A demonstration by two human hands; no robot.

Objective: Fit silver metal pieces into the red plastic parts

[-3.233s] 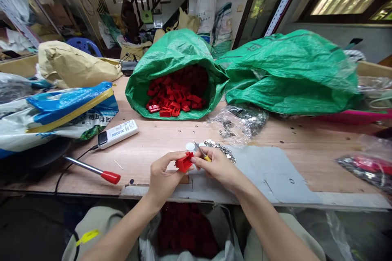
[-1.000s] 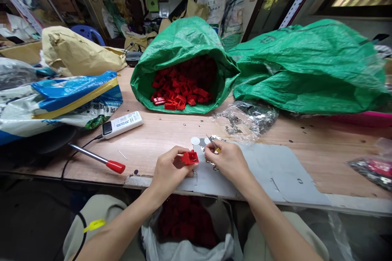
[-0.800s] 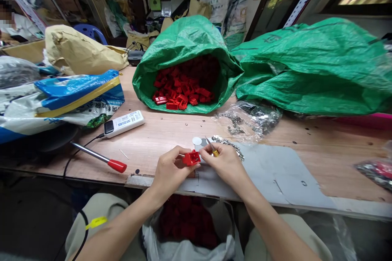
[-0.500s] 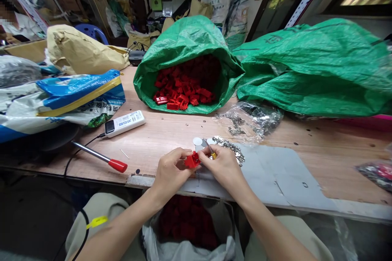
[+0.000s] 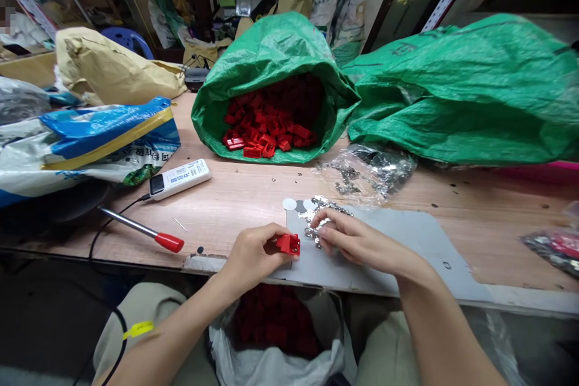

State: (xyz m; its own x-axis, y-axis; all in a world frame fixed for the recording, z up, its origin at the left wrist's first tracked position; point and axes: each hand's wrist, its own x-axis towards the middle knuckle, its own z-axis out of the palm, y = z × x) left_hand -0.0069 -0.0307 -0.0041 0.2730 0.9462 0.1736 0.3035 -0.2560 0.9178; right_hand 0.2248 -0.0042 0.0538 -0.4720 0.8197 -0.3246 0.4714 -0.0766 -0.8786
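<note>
Red plastic forms the small piece (image 5: pixel 289 244) that the left hand (image 5: pixel 253 250) grips by one end above the grey sheet (image 5: pixel 409 226), apparently to leave the other end free. Close by, the right hand (image 5: pixel 359 239) bends its fingers loosely at the metal bits (image 5: pixel 326 202), heaped within reach; whether it grips any cannot be told. Beyond, the green sack (image 5: pixel 275 42) lies mouth towards the person, probably for easy access.
</note>
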